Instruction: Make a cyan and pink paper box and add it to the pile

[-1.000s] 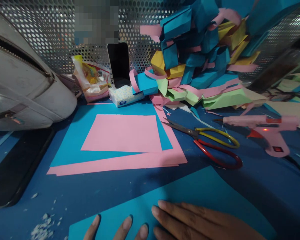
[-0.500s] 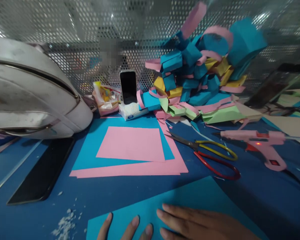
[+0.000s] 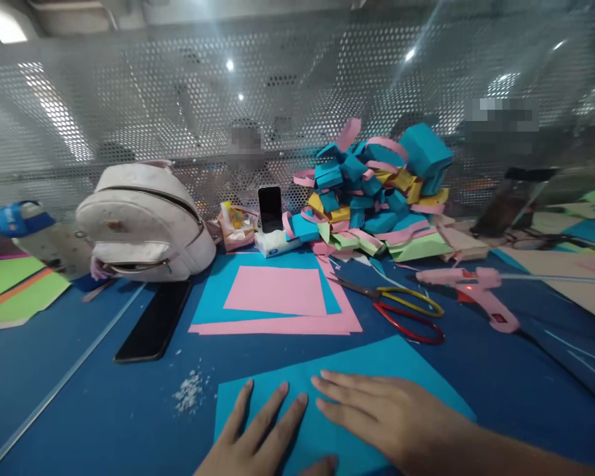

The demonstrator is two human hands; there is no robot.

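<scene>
A sheet of blue paper [image 3: 377, 360] lies slantwise on the table close to me. Fingers spread, my left hand [image 3: 258, 433] rests on its left part. My right hand [image 3: 377, 410] lies flat on the middle of the sheet, fingers stretched out and pointing left. Neither hand grips anything. Beyond the sheet, a small pink paper [image 3: 277, 291] lies on top of larger blue and pink sheets [image 3: 277, 325]. To their right are scissors [image 3: 377, 294] with one yellow and one red handle, blades pointing left.
A pink glue gun [image 3: 476, 287] with a red light lies at the right, its cord trailing. Folded paper pieces [image 3: 367, 192] are heaped at the back. At left are a white backpack [image 3: 143, 218], a black phone [image 3: 156, 324] and white crumbs [image 3: 191, 391]. Another phone [image 3: 270, 208] stands upright behind.
The view has tilted up and drawn back, so more of the wall, the left side and both hands shows. Both hands remain on the blue sheet in about the same places.
</scene>
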